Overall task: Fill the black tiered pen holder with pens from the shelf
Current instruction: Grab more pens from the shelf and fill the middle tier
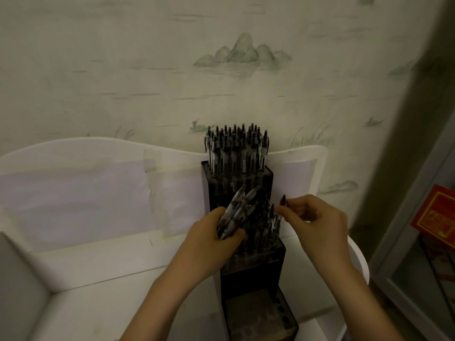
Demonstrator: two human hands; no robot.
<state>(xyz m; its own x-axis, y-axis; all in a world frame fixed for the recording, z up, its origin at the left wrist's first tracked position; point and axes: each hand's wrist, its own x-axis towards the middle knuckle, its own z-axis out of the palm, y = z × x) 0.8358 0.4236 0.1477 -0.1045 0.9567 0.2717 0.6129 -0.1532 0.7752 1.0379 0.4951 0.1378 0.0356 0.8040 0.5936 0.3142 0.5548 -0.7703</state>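
Note:
The black tiered pen holder [211, 185] stands on a white shelf against the wall. Its top tier is packed with several upright pens [235, 148]. More pens [263, 230] stand in the middle tier. The lowest tier [248, 313] shows bare holes. My left hand [209, 235] grips a bundle of clear-barrelled pens [237, 210] just left of the middle tier. My right hand [312, 217] pinches a single dark pen [283, 200] upright above the middle tier's right side.
The white shelf [103, 271] has a raised curved back panel [98, 153] and a side wall at the left. Patterned wallpaper lies behind. A glass-fronted cabinet with a red box [435, 212] stands at the right.

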